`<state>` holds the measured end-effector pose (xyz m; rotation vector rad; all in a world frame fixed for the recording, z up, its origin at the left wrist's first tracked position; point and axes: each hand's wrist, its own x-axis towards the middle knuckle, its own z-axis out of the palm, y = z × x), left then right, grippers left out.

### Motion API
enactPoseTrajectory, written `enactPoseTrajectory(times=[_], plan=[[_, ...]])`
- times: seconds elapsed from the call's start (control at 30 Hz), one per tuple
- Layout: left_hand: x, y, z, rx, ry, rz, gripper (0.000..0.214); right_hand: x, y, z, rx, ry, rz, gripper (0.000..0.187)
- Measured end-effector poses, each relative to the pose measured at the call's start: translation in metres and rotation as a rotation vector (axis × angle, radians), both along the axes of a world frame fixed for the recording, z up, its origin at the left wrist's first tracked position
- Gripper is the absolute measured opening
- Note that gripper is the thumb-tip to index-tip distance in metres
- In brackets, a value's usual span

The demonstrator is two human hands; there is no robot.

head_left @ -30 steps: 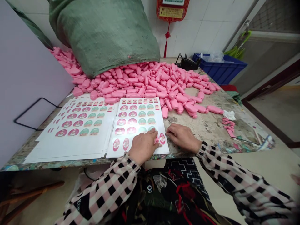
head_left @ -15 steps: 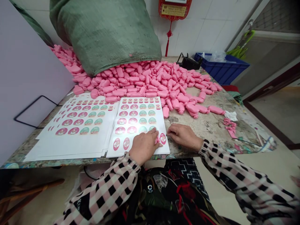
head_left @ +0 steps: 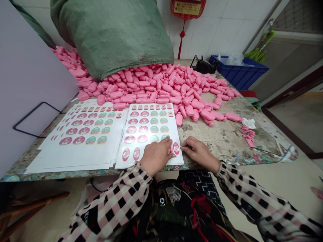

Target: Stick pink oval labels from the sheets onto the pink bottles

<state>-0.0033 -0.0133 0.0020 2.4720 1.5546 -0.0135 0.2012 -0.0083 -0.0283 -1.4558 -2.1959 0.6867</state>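
Note:
My left hand [head_left: 156, 154] lies palm down on a white sheet of stickers [head_left: 147, 158]. Its thumb is spread from the fingers, and a bit of pink shows between them; I cannot tell whether that is a printed sticker. The sheet carries rows of pink and green labels, with pink ovals along the near edge. My right hand [head_left: 200, 154] rests at the sheet's right edge, thumb and fingertips pinched together. Whatever is in that pinch is too small or hidden to make out. To the left lies a fanned stack of similar sticker sheets [head_left: 75, 156].
A heap of pink bottle-shaped pieces [head_left: 161, 88] spills from a green sack [head_left: 121, 37] behind the sheets. A blue crate [head_left: 239, 72] stands at the back right. Pink scraps [head_left: 248, 136] and a white tissue [head_left: 249, 123] lie on the table's right side.
My right hand has shifted slightly toward me along the sheet's right edge, fingertips still pinched. The left hand stays in place on the sheet.

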Motion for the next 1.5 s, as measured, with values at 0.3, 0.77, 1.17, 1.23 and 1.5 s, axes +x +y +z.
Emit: enactPoseTrajectory(times=[0.3,0.77,1.17,1.23,1.5], plan=[[-0.001,0.000,-0.004,0.014,-0.009,-0.004,0.051,-0.001,-0.009,0.003,-0.015,-0.071,0.017,0.011],[0.001,-0.003,0.000,0.015,0.019,0.001,0.050,-0.008,-0.022,0.005,-0.007,-0.082,-0.058,0.014],[-0.001,-0.002,-0.004,0.052,0.001,-0.024,0.048,-0.024,-0.013,-0.011,0.088,0.028,-0.292,0.013],[-0.001,-0.002,-0.004,0.048,-0.002,-0.020,0.048,-0.025,-0.008,-0.010,0.100,-0.002,-0.289,0.014],[-0.001,-0.003,-0.001,-0.007,-0.001,-0.002,0.049,-0.023,0.006,-0.004,0.097,-0.090,-0.239,0.013]])
